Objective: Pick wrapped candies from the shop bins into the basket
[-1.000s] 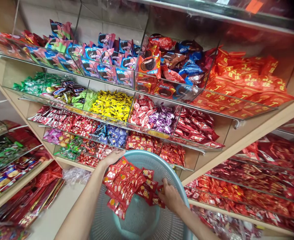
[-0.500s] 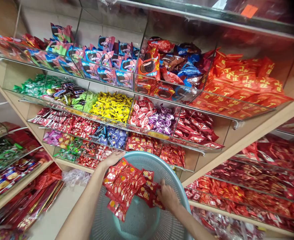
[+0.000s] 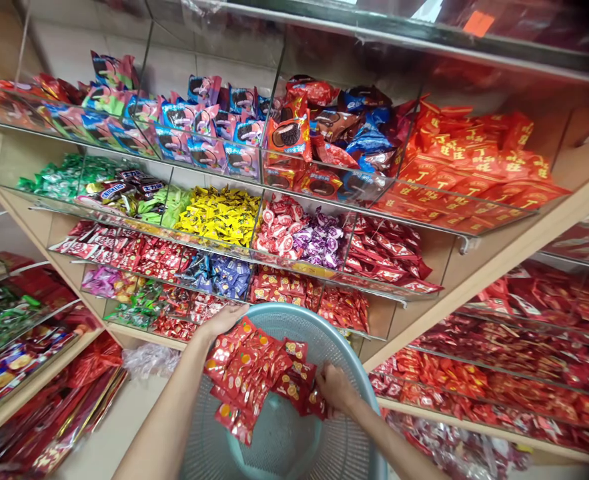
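Note:
A pale blue-green plastic basket [image 3: 359, 367] with mesh walls fills the lower middle of the head view. My left hand [image 3: 223, 322] is closed over its far-left rim, the fingertips partly hidden. Inside, red candy packets [image 3: 249, 367] with orange fruit prints lie in a loose pile on the left and centre; the smooth round bottom shows below them. My right hand [image 3: 337, 388] is inside the basket at the right, fingers curled around the edge of a red candy packet [image 3: 316, 404] at the end of the pile.
Tiered glass-fronted shelves [image 3: 224, 253] of wrapped sweets and biscuits rise beyond the basket. More shelves stand right [image 3: 474, 373] and left [image 3: 19, 360]. A clear plastic bag [image 3: 150, 360] lies on the floor beside stacked red packaging [image 3: 74, 413].
The view has shifted slightly. My right hand has curled more tightly by the packets' right end. My left hand stays on the rim, and the packet pile looks the same.

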The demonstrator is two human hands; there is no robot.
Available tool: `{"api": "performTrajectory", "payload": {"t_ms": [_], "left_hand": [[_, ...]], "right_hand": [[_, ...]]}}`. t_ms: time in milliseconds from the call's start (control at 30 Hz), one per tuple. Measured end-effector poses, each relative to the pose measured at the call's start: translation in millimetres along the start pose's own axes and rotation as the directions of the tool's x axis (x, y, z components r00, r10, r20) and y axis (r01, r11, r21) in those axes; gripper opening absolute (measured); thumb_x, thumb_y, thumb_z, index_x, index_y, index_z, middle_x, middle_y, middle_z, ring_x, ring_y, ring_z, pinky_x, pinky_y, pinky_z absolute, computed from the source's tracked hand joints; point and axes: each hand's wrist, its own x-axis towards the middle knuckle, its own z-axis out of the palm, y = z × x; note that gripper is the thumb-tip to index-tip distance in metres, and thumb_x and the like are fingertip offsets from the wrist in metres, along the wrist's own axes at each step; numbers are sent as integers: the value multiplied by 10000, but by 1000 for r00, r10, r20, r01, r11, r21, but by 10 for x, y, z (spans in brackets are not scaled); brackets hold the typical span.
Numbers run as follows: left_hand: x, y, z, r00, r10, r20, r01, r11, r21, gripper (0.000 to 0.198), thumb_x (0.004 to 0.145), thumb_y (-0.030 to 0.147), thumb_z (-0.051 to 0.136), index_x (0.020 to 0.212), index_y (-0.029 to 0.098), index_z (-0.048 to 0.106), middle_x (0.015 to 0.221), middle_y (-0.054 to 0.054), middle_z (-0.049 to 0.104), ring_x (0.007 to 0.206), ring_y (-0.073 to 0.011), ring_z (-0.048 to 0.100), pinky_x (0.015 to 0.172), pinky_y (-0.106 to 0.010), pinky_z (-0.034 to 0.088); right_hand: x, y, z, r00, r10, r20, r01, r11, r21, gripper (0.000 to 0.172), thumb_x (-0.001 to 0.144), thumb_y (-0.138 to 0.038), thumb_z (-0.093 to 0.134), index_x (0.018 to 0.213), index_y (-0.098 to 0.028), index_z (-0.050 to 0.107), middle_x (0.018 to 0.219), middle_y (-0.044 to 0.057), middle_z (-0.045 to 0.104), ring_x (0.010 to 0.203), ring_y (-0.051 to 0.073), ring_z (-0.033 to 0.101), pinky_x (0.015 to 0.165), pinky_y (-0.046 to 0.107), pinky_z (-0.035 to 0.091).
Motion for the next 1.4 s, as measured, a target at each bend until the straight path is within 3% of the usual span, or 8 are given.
{"api": "performTrajectory", "payload": {"t_ms": [267, 467, 667, 800, 900, 1067, 1233, 1400], "left_hand": [[-51, 100, 22, 1000, -16, -16, 17, 999, 49, 494, 623, 573, 503, 797, 132, 638, 869, -47, 662, 865, -198, 561, 794, -276, 405], [-60, 109, 23, 1000, -5, -25, 7, 998, 60, 489, 618, 580, 501, 772, 137, 640, 850, -41, 665, 863, -196, 559, 783, -274, 410], [-40, 59, 20, 1000, -3, -18, 3, 1000, 23, 498, 610, 572, 516, 820, 138, 643, 796, -39, 672, 830, -190, 567, 777, -278, 412], [-56, 58, 38, 1000, -7, -13, 7, 1000, -21, 522, 597, 581, 522, 820, 125, 643, 773, -47, 671, 778, -187, 577, 752, -285, 420], [-55, 50, 38, 1000, -7, 11, 8, 999, -50, 514, 594, 580, 528, 792, 120, 644, 788, -52, 669, 750, -184, 581, 733, -289, 427], [-32, 20, 22, 1000, -16, 15, 17, 998, -64, 498, 606, 569, 528, 777, 114, 639, 786, -56, 671, 730, -187, 587, 726, -295, 432], [7, -43, -6, 999, 15, 30, -14, 998, -58, 525, 627, 560, 512, 875, 113, 631, 817, -54, 669, 800, -196, 582, 783, -305, 417], [30, -96, -28, 999, 48, 16, -47, 999, -23, 525, 655, 543, 493, 936, 118, 620, 853, -47, 665, 840, -195, 572, 820, -305, 400]], "right_hand": [[39, 5, 32, 999, -13, -42, 14, 999, 30, 262, 805, -247, 320, 866, -106, 533, 804, 135, 626, 757, 194, 589, 591, 252, 370], [62, -123, -314, 993, -33, -118, 29, 999, -32, 239, 810, -258, 325, 901, -138, 511, 790, 109, 612, 755, 187, 574, 608, 253, 342], [400, -441, -815, 916, -256, -309, 287, 956, 58, 186, 804, -271, 358, 844, -172, 509, 726, 37, 581, 679, 134, 528, 592, 216, 317], [804, -713, -901, 855, -346, -385, 439, 880, 184, 130, 780, -227, 403, 821, -170, 513, 745, 17, 567, 678, 107, 505, 604, 189, 330], [1112, -875, -835, 855, -372, -362, 470, 851, 235, 103, 734, -194, 471, 809, -168, 535, 804, 16, 574, 732, 102, 506, 651, 185, 340], [1457, -987, -720, 900, -334, -280, 405, 878, 256, 144, 676, -255, 550, 768, -146, 561, 720, 2, 586, 669, 96, 507, 608, 181, 342], [1627, -1004, -708, 942, -281, -185, 322, 913, 251, 230, 546, -303, 652, 704, -165, 557, 631, -46, 544, 572, 70, 462, 524, 167, 311], [1702, -1010, -723, 951, -276, -141, 303, 923, 237, 275, 473, -336, 688, 650, -186, 539, 595, -58, 494, 533, 68, 417, 478, 173, 277]]}}
